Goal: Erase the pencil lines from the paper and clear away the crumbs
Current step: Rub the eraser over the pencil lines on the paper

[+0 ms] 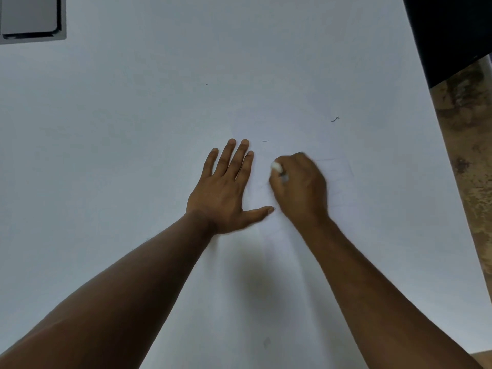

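Head view. Left hand [226,193] flat, palm down on the paper [133,155], fingers straight and near together, thumb out to the right, pressing the sheet. Right hand [299,186] just beside it, fingers curled round a small white eraser [277,167]; only its tip shows past the fingers, hand a bit blurred. Eraser tip sits at the paper surface, contact not certain. Left thumb tip and right hand close, maybe touching, can't tell.

Pencil lines [343,166]: very faint, right of the right hand, barely visible. No readable writing, labels or brands anywhere.

Crumbs: dark curl [335,119] far right above the hands, thin sliver [265,141] just past the left fingertips, tiny speck [206,84] further up. Faint smudge [266,342] low between the forearms.

Edges: paper fills most of the frame; its right edge runs diagonally, mottled brown table [468,155] beyond. Dark object [452,30] top right corner overlaps the paper edge. Grey tablet-like device [30,17] top left. Wide bare paper left of and above the hands.
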Tool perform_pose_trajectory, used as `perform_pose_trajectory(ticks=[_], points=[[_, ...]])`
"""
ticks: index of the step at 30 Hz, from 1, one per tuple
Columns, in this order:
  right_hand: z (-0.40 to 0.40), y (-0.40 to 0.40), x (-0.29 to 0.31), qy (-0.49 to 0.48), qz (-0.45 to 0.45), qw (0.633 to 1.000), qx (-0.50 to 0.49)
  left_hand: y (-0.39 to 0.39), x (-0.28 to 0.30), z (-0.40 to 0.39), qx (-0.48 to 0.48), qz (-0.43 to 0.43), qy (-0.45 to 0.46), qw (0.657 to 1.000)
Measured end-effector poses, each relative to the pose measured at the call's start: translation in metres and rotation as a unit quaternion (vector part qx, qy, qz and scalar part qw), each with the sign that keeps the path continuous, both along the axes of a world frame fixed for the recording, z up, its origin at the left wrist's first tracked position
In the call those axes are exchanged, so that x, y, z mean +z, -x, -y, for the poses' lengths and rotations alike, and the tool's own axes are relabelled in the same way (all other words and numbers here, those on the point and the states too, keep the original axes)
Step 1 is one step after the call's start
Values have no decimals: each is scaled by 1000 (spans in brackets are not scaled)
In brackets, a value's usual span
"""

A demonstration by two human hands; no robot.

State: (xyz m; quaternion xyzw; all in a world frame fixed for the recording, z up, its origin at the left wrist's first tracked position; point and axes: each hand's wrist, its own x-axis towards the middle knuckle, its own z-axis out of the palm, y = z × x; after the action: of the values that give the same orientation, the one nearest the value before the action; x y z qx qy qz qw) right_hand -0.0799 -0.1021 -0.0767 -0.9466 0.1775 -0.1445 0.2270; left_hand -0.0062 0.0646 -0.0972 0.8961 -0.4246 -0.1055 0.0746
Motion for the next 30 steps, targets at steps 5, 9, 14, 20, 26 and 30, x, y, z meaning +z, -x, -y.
perform_pose_trajectory(ticks=[5, 9, 14, 20, 26, 30], points=[[-13, 3, 1, 16, -25, 996, 89, 0, -1, 0, -8, 4, 1, 1000], [15, -18, 1, 12, -6, 1000, 13, 0, 2, 1, 0, -3, -10, 1000], [-12, 1, 2, 5, -36, 987, 154, 0, 0, -1, -5, -2, 2, 1000], [28, -33, 4, 15, -15, 997, 80, 0, 3, 1, 0, -11, -14, 1000], [9, -12, -1, -95, -4, 992, -81, 1, -1, -2, 10, -12, 23, 1000], [-10, -8, 6, -194, 28, 956, -218, 0, -2, -1, 16, -13, 21, 1000]])
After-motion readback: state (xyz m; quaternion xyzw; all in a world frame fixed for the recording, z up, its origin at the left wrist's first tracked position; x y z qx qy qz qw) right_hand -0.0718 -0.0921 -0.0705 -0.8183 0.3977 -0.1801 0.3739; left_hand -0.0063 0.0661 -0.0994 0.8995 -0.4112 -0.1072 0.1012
